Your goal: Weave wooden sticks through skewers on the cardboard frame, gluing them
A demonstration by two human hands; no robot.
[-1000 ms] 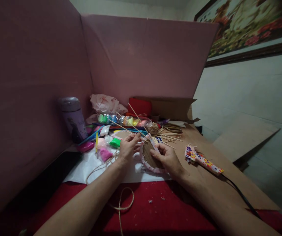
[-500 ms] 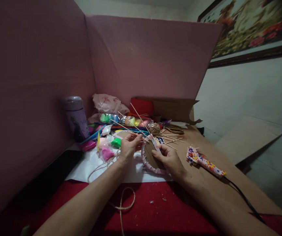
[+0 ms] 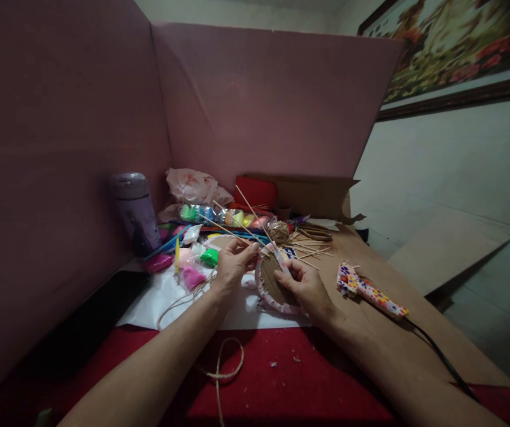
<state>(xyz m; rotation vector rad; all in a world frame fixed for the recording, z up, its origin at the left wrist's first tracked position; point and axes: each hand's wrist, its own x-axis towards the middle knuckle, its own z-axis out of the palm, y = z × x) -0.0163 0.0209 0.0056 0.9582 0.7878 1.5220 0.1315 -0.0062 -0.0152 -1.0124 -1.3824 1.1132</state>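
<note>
The glue gun (image 3: 373, 292) lies right of the disc (image 3: 271, 287).

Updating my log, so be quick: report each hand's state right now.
Left hand: closed, pinching at least one thin wooden stick; exact count unclear.
Right hand: closed, holding the pink-edged round cardboard piece.

The leftmost thin stick (image 3: 214, 223) has shifted a little — its far tip now reaches slightly farther left — while the head's view has swung slightly, setting the scene a touch further right than a second ago.
</note>
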